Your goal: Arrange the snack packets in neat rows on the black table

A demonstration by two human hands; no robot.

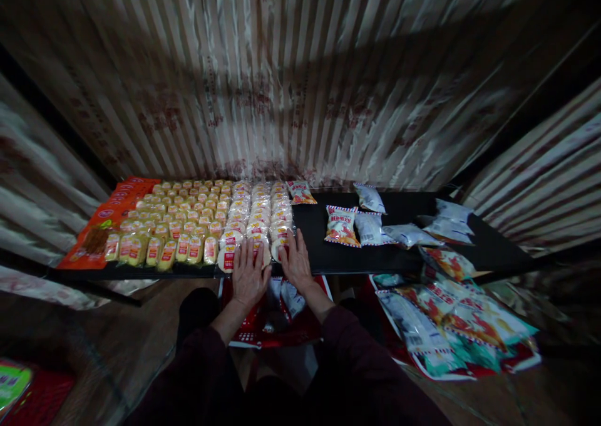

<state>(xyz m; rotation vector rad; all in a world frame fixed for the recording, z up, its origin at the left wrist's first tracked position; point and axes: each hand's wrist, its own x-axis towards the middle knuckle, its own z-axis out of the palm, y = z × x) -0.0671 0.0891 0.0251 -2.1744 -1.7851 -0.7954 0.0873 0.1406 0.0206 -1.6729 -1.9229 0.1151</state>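
My left hand (pixel 248 274) lies flat with its fingers spread on the front end of the white-and-red snack packets (pixel 257 220) that stand in rows on the black shelf (pixel 375 260). My right hand (pixel 297 260) rests open beside it, fingers stretched over the rightmost row at the shelf's front edge. Neither hand grips anything. Left of these rows stand many small yellow packets (pixel 181 222). Both dark sleeves reach in from below.
Orange packs (pixel 110 216) lie at the shelf's left end. Loose red-white and silver packets (pixel 370 222) are scattered on the right half. A pile of packets (pixel 451 326) lies below right. A red bag (pixel 282 316) sits under the hands. Striped curtains surround the shelf.
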